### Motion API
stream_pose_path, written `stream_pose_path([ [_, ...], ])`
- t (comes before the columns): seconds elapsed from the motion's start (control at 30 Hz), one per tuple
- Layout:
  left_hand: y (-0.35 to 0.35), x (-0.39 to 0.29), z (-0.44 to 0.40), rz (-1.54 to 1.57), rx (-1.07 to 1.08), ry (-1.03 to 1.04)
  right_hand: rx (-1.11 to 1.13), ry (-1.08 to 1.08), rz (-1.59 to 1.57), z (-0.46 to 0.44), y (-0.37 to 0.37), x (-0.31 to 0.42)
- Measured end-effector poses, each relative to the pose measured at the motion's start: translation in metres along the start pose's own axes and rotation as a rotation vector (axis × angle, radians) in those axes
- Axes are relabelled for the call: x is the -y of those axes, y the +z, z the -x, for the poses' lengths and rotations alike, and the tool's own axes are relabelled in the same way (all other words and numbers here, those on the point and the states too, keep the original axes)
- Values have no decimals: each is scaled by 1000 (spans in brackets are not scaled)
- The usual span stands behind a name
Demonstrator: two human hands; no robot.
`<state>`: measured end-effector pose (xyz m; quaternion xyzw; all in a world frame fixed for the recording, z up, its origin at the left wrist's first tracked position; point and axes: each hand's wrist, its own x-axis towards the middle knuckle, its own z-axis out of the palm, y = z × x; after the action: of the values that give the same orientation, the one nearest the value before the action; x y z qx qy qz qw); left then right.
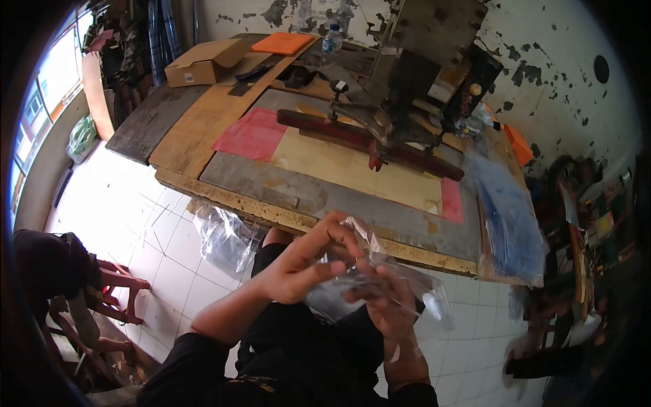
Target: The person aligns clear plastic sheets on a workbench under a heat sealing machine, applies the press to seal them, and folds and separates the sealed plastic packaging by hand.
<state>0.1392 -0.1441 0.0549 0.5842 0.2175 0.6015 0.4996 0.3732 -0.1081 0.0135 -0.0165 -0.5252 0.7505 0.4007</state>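
A crumpled piece of clear plastic sheet hangs between my hands, above my lap and close to the table's front edge. My left hand bends its fingers over the upper part of the plastic, with the thumb stretched beneath. On the other side, my right hand has its fingers closed on the same plastic, partly seen through it. Ahead is a press with a dark red bar over a cream sheet, which has a pink sheet showing at its left end.
Stacked clear plastic sheets lie at the table's right. A cardboard box, an orange pad and a water bottle stand at the back. A clear plastic bag hangs below the front edge. Another person is beside a red stool.
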Motion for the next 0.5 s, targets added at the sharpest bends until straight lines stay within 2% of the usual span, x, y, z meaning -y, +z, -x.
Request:
stream_pose_path([
  [0.07,3,7,0,-67,26,141,-33,51,-83,2,-4,-1],
  [0.1,4,7,2,-67,24,142,27,-21,2,0,-10,-3],
  [0.17,6,8,7,-66,-10,57,87,-90,87,0,-14,-5],
  [0.27,11,14,9,-9,-29,16,106,-167,-36,-5,-5,-2],
  [0.33,15,18,10,18,-37,-7,153,-162,-272,-8,4,4],
  [0.47,10,25,11,-23,-25,11,108,-82,-339,0,-8,0],
  [0.5,6,27,11,-85,-6,10,221,-93,-332,-7,-14,-4],
])
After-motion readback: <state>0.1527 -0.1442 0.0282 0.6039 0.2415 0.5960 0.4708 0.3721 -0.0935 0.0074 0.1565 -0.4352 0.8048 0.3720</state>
